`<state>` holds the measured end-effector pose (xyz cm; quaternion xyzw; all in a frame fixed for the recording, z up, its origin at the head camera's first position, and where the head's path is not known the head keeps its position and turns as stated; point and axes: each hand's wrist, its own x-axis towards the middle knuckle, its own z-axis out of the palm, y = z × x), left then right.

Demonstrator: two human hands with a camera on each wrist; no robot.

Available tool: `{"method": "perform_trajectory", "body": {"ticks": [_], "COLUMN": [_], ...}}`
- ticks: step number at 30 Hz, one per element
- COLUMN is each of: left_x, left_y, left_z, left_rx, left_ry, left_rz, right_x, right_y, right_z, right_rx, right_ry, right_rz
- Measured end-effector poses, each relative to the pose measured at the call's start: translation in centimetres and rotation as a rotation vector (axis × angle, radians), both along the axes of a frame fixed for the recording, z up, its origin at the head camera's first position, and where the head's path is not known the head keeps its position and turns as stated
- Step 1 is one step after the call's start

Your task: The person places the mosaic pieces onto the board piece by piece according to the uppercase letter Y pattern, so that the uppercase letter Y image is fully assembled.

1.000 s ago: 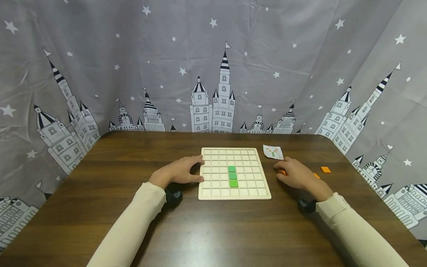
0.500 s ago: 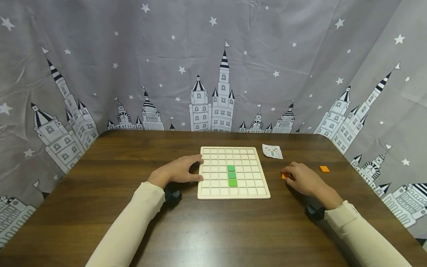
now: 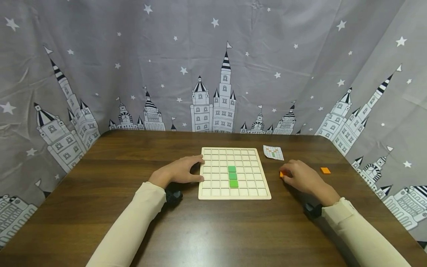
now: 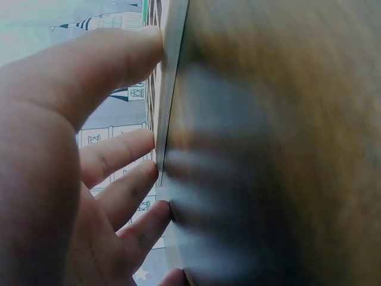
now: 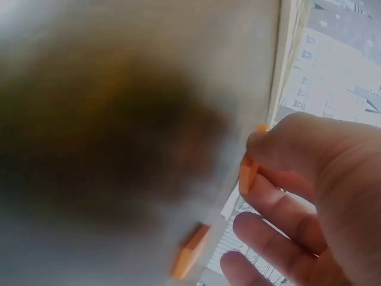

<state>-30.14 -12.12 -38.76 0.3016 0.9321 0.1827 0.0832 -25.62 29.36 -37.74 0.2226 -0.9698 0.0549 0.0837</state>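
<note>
A pale wooden grid board (image 3: 217, 194) lies flat in the middle of the brown table, with three green tiles (image 3: 232, 175) in a column in its cells. My left hand (image 3: 186, 170) rests at the board's left edge, fingertips touching the rim (image 4: 169, 101). My right hand (image 3: 295, 173) hovers to the right of the board and pinches an orange tile (image 3: 281, 174) (image 5: 249, 170) between thumb and fingers. A second orange tile (image 5: 189, 250) lies on the table below that hand.
A small pattern card (image 3: 273, 152) lies beyond the board's right corner. Another orange tile (image 3: 325, 170) sits near the right table edge. A grey castle-print curtain (image 3: 213, 74) closes off the back and sides.
My right hand has shifted from over the tiles and now holds one orange tile pinched, slightly nearer the board. The left hand has stayed at the board's edge.
</note>
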Motion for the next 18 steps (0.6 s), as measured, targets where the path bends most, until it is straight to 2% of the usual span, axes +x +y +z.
{"method": "perform_trajectory", "body": {"ticks": [8, 14, 18], "left_x": [0.2, 0.4, 0.4], "left_y": [-0.1, -0.1, 0.1], "left_z": [0.3, 0.4, 0.3], "left_rx": [0.001, -0.006, -0.018], "left_ry": [0.006, 0.0, 0.001], "left_rz": [-0.006, -0.008, -0.006], "right_x": [-3.1, -5.1, -6.4], "right_y": [-3.4, -7.8, -11.1], "right_z": [1.3, 2.7, 3.2], "right_rx": [-0.053, -0.088, -0.058], "right_ry": [-0.018, -0.037, -0.062], "right_rz": [0.051, 0.134, 0.171]}}
